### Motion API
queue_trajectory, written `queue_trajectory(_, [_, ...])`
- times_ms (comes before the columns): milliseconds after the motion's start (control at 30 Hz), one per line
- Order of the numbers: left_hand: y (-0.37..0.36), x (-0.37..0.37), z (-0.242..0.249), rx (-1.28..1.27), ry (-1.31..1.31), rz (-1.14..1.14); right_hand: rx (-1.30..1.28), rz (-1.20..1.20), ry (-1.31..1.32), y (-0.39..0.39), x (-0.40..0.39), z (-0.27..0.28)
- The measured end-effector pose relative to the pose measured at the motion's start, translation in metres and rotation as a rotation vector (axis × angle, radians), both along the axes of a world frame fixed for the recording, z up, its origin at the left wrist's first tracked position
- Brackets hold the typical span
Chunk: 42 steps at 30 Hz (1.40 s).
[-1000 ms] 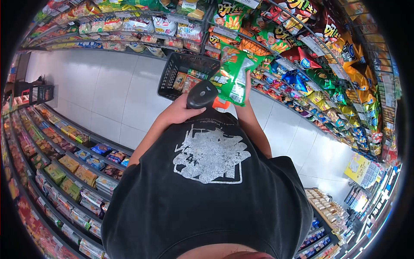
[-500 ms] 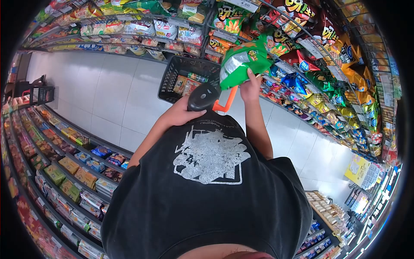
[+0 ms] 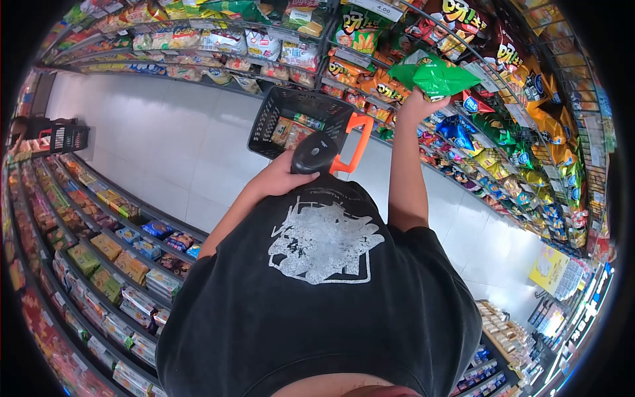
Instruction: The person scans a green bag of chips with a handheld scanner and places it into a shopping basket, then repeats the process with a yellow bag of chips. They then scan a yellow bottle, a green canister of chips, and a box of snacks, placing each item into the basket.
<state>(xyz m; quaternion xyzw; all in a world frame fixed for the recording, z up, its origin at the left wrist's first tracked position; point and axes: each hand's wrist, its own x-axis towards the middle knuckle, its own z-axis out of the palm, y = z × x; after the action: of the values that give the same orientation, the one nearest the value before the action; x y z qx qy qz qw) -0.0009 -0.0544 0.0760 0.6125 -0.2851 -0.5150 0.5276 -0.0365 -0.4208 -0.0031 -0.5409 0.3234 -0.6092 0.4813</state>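
Note:
My right hand [image 3: 418, 109] is closed on a green bag of chips [image 3: 438, 74], raised at the snack shelf on the right. The bag overlaps the potato-snack bags [image 3: 390, 86] hung and stacked behind it. In front of my chest, my left hand [image 3: 281, 175] is wrapped round a black, rounded handheld scanner [image 3: 314, 152]; its underside is hidden. Just beyond the scanner stands a black shopping basket [image 3: 264, 118] with an orange handle [image 3: 358, 142]. Several packaged snacks [image 3: 288, 132] lie in the basket.
Snack shelves [image 3: 198, 63] run along the far side and curve round to the right. Behind me on the left are tiered shelves [image 3: 126, 231] of boxed and packed goods. Pale floor tiles [image 3: 159, 132] lie between them. Another dark basket [image 3: 69, 137] is at far left.
My right hand has carried the green bag from over the basket up and right to the shelf, and the bag has turned. The orange handle now shows fully. My left hand has barely moved.

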Motion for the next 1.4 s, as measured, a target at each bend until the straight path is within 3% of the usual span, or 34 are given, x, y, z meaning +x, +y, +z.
queue_trajectory(100, [0.002,-0.003,0.0,0.023,0.019,-0.016,0.085,-0.012,-0.042,0.009,0.032,-0.003])
queue_trajectory(267, [0.004,-0.009,0.0,-0.006,-0.041,0.009,0.024,-0.093,0.348,-0.006,0.065,-0.043])
queue_trajectory(400, [0.009,-0.011,0.003,0.018,-0.023,0.021,0.17,-0.177,0.837,-0.001,0.081,-0.026])
queue_trajectory(500, [0.013,-0.013,0.003,0.016,-0.018,0.07,0.185,-0.143,0.905,0.011,0.076,-0.006])
queue_trajectory(600, [0.017,-0.014,-0.003,-0.016,-0.037,0.112,-0.193,-0.373,0.727,0.019,0.064,0.001])
queue_trajectory(700, [0.024,-0.016,-0.007,-0.011,-0.079,0.115,-0.477,-0.398,0.606,0.01,0.056,0.017])
queue_trajectory(733, [0.025,-0.018,-0.03,-0.168,-0.169,0.116,-0.529,-0.405,0.588,0.001,0.058,0.014])
queue_trajectory(800, [0.028,-0.019,-0.028,-0.06,-0.129,0.095,-0.527,-0.269,0.534,-0.014,0.065,0.0])
queue_trajectory(867, [0.029,-0.021,-0.032,-0.039,-0.129,0.078,-0.552,-0.385,0.83,-0.036,0.076,-0.03])
queue_trajectory(900, [0.027,-0.022,-0.033,-0.03,-0.125,0.067,-0.38,-0.32,0.986,-0.035,0.078,-0.028])
queue_trajectory(1033, [0.025,-0.029,-0.023,-0.035,-0.146,0.071,-0.197,-0.24,1.261,-0.034,0.098,-0.003])
queue_trajectory(1133, [0.026,-0.035,-0.019,-0.012,-0.161,0.038,-0.153,-0.293,1.275,-0.039,0.114,0.006])
queue_trajectory(1267, [0.03,-0.047,-0.026,0.008,-0.15,0.109,-0.281,-0.389,1.344,-0.026,0.12,0.016])
queue_trajectory(1400, [0.044,-0.052,-0.02,0.085,-0.113,0.146,-0.456,-0.158,1.309,-0.026,0.106,0.002])
